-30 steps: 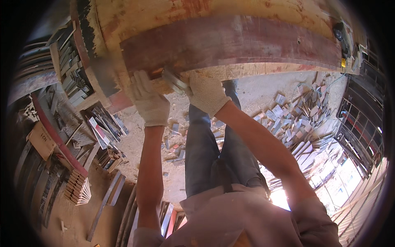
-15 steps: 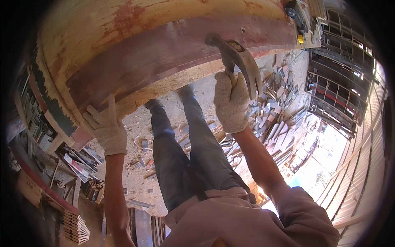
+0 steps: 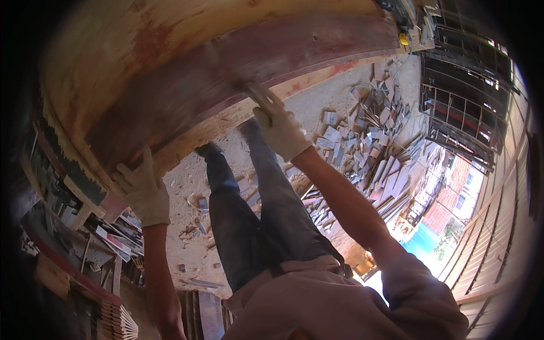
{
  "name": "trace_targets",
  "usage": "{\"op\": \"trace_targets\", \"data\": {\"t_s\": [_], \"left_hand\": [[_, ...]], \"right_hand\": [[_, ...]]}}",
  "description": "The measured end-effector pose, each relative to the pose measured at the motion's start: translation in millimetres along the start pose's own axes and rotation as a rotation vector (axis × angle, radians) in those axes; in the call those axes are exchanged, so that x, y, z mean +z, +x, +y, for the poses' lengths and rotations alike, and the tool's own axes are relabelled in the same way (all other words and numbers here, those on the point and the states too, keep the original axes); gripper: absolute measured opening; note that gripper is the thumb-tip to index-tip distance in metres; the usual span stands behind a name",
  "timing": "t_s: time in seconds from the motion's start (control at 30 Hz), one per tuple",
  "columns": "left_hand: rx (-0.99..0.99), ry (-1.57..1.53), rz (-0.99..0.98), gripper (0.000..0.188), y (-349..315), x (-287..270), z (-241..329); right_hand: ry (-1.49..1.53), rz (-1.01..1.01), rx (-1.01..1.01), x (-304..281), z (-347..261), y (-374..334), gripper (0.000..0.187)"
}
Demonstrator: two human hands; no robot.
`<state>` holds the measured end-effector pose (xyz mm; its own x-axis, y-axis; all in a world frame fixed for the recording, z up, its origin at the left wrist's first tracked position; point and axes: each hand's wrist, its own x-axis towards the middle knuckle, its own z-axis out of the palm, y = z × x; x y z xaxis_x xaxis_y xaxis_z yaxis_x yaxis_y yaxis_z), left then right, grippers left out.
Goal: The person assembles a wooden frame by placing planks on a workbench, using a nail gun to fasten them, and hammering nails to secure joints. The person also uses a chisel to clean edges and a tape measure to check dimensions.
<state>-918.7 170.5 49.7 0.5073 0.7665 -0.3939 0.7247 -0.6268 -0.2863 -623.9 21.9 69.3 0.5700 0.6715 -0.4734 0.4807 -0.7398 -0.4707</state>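
A long dark reddish-brown board [image 3: 294, 48] lies along the near edge of a worn yellowish work surface [image 3: 187, 25]. My left hand [image 3: 144, 195], in a pale work glove, rests at the board's near left end with its fingers stretched out and apart. My right hand [image 3: 281, 131], gloved too, is closed round a claw hammer [image 3: 259, 95] at the board's near edge, around its middle. Motion smears the hammer, and its handle is mostly hidden by the glove. I cannot tell whether its head touches the board.
Wood offcuts [image 3: 362, 136] are heaped on the dusty floor at the right. More scrap pieces and slats [image 3: 110, 238] lie at the left. A dark tool [image 3: 391, 7] and a small yellow object [image 3: 404, 38] sit at the surface's far right. Metal racks [image 3: 459, 113] stand beyond.
My right hand has swung the hammer left and turned it from raised, with its claw showing, to down by the board's edge. My left hand stays at the board's left end.
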Motion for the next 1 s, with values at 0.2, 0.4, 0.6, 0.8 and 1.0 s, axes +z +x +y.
{"op": "trace_targets", "data": {"t_s": [0.2,0.4,0.6,0.8,1.0], "left_hand": [[0.001,0.022,0.019,0.078,1,8,-2],[0.002,-0.027,0.101,0.075,-1,18,-1],[0.037,-0.078,0.219,0.077,-8,43,-3],[0.017,-0.252,0.227,0.078,6,11,48],[0.178,-0.242,0.329,0.079,39,-47,213]], "right_hand": [[0.083,0.228,-0.275,10,3,-3,0.04],[-0.119,0.087,0.007,17,62,19,0.036],[0.049,0.374,0.082,-62,138,55,0.042],[0.021,0.477,0.21,-132,227,89,0.051],[0.016,0.456,0.268,-182,303,123,0.055]]}}
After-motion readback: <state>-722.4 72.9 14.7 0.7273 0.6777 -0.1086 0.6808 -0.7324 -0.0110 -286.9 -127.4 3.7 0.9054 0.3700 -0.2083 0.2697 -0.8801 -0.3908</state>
